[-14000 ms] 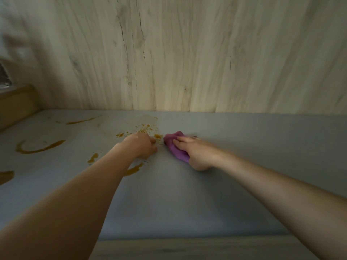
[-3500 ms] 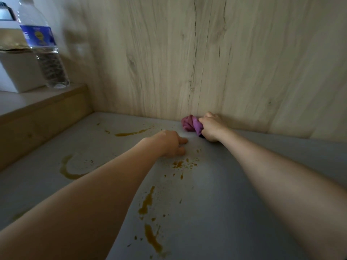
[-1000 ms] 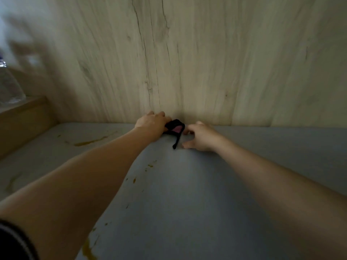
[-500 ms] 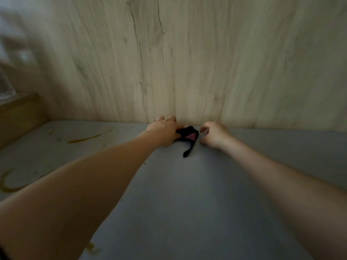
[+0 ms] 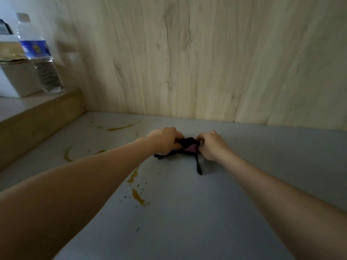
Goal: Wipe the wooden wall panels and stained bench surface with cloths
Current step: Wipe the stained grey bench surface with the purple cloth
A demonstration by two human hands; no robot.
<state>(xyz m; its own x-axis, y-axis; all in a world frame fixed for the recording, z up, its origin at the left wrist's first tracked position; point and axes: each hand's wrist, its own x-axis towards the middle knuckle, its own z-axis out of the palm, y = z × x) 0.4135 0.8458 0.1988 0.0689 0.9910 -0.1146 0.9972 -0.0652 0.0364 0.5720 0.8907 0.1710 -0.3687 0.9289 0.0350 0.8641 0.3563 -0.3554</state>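
Your hands have pulled back from the wall panels (image 5: 187, 62) onto the bench (image 5: 244, 184). Your left hand (image 5: 165, 140) and right hand (image 5: 211, 145) both grip the dark cloth (image 5: 187, 146), fingers curled; its folds are hard to make out. Stains (image 5: 138, 197) remain.

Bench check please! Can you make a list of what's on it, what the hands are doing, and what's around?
Surface: grey bench, yellow-brown stains on its left part.
Job's things: dark cloth with a pink patch, lying on the bench; wooden wall behind.
Clutter: water bottle and white box on the left ledge.
Hands: left hand and right hand both grip the cloth.
Cables: nothing seen.
Surroundings: wooden ledge at left.
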